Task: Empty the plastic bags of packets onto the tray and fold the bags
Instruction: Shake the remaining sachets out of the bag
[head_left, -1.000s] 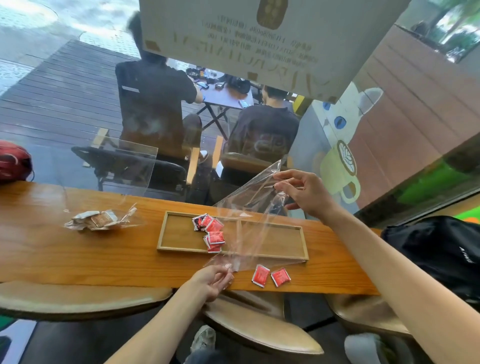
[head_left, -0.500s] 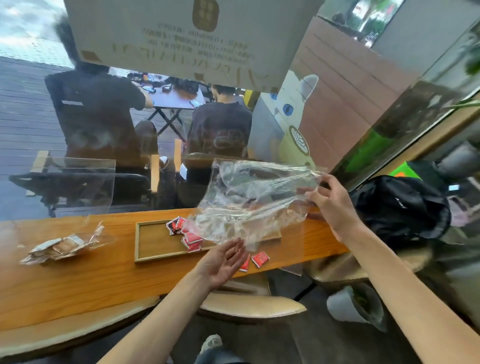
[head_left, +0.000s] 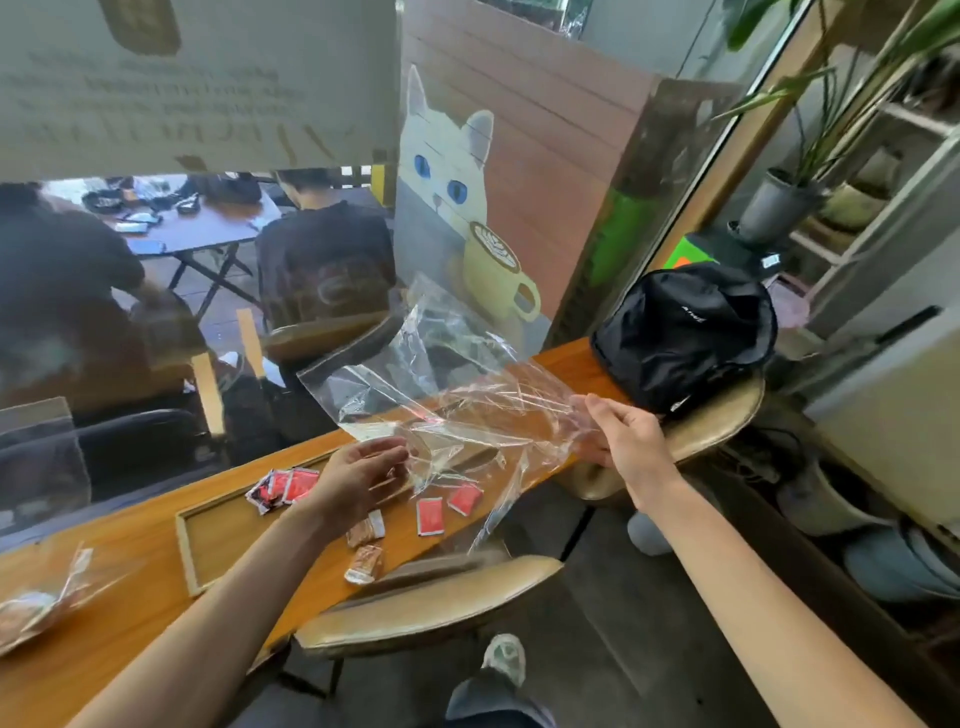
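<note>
Currently, hands: your right hand (head_left: 626, 441) pinches the empty bag (head_left: 441, 410); left hand (head_left: 358, 475) spread beneath.
Risk: bag sweeping loose packets (head_left: 430, 515) off the desk (head_left: 130, 597), frame centre.

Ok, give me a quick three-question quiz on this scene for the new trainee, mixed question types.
1. True or false: the clear bag lies flat in the wooden tray.
2. Which hand pinches the bag?
3. Fill in: two red packets lie on the counter, ___ the tray.

Key: 1 false, it is held up in the air. 2 the right hand. 3 outside.
</note>
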